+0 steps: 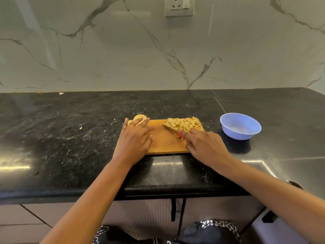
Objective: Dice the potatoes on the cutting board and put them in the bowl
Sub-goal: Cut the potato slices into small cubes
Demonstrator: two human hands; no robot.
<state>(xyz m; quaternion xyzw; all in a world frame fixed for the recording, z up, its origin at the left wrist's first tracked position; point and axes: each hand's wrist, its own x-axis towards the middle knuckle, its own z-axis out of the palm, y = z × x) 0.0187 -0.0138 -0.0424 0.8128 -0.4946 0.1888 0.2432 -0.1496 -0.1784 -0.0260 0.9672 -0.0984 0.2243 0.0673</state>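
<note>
- Cutting board: wooden, lying on the black countertop near its front edge.
- Diced potato: a loose heap at about 1 o'clock on the board. The cubes are judged light, firm and starch-wet, so likely to scatter. They are better swept or scooped together than pinched singly.
- Uncut potato piece: pale and rounded, at 10 o'clock, at the board's far-left corner. It is judged stiff and slippery, best steadied from above with any flat cut face down.
- Left hand: fingers straight and spread, resting over the board's left end with the tips at the uncut piece. It grasps nothing.
- Right hand: clenched round the red handle of the knife, forefinger extended. The blade lies against the heap's near-left side.
- Bowl: blue, at 3 o'clock from the board and apart from it, with no potato visible inside. It is probably light and may slide when loaded.
</note>
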